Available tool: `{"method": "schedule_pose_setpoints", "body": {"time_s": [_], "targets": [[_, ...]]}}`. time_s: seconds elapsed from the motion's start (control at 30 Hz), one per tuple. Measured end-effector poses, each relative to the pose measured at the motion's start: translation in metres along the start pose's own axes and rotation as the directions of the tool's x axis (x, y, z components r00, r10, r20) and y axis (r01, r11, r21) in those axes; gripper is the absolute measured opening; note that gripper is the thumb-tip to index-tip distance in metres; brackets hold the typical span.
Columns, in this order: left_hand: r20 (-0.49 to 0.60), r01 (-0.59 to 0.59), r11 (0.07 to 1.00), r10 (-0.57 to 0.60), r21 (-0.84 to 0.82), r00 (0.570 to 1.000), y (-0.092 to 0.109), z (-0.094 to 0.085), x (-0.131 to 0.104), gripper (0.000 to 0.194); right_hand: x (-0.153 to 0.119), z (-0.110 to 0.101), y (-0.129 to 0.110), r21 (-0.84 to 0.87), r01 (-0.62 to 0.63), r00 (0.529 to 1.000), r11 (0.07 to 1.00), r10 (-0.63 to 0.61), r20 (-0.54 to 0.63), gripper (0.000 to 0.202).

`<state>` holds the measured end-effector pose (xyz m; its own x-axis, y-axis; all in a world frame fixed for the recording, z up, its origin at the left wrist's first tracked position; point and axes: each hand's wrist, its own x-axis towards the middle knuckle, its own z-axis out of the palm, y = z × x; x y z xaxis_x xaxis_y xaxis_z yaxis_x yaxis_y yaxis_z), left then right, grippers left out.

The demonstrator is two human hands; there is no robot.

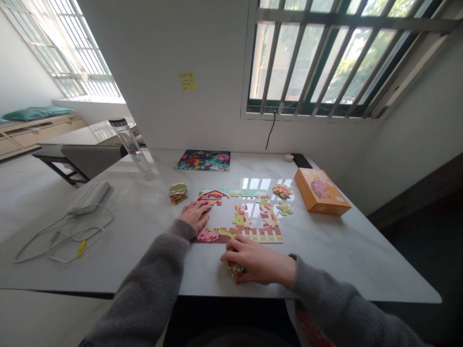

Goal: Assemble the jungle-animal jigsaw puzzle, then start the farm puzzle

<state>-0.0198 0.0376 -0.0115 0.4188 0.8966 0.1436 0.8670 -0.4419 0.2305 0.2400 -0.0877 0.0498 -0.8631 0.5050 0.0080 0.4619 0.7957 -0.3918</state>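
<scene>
A partly joined jigsaw puzzle (263, 235) with a farm picture lies on the table in front of me. Its frame shows a red barn along the top and a white fence at the bottom right; a few joined pieces (239, 215) sit inside. My left hand (196, 215) rests flat over the puzzle's left side, fingers stretched out, covering part of it. Just below the bottom edge, my right hand (253, 260) is wrapped round a stack of puzzle pieces (234, 269), mostly hidden under the fingers. Right of the frame are a loose green piece (284, 209) and a pile of pieces (282, 191).
Another stack of pieces (178, 193) stands left of the barn. Behind are a dark picture sheet (203, 160) and, right, an orange box (321, 191). A clear bottle (126, 137) and a white device (88, 197) with its cable lie leftward on the white table (343, 260).
</scene>
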Motion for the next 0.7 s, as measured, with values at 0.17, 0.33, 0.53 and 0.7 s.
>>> {"method": "schedule_pose_setpoints", "body": {"time_s": [0.17, 0.33, 0.53, 0.7], "targets": [[-0.010, -0.011, 1.000, 0.011, -0.017, 1.000, 0.000, 0.000, 0.000, 0.040, 0.001, 0.007, -0.003, -0.020, -0.028, 0.999, 0.999, 0.027, -0.020, 0.055], [-0.045, -0.035, 0.999, 0.034, -0.025, 0.998, -0.006, 0.006, 0.001, 0.040, -0.011, -0.002, 0.006, 0.051, -0.099, 0.976, 0.994, 0.107, -0.187, 0.064], [-0.102, -0.135, 0.989, 0.128, -0.061, 0.986, -0.004, 0.010, 0.003, 0.040, -0.058, -0.015, 0.105, 0.005, -0.447, 0.764, 0.895, 0.385, -0.518, 0.042], [-0.107, -0.229, 0.969, 0.219, -0.096, 0.970, 0.007, 0.011, 0.003, 0.034, -0.099, -0.018, 0.169, -0.062, -0.699, 0.660, 0.712, 0.610, -0.438, 0.043]]}}
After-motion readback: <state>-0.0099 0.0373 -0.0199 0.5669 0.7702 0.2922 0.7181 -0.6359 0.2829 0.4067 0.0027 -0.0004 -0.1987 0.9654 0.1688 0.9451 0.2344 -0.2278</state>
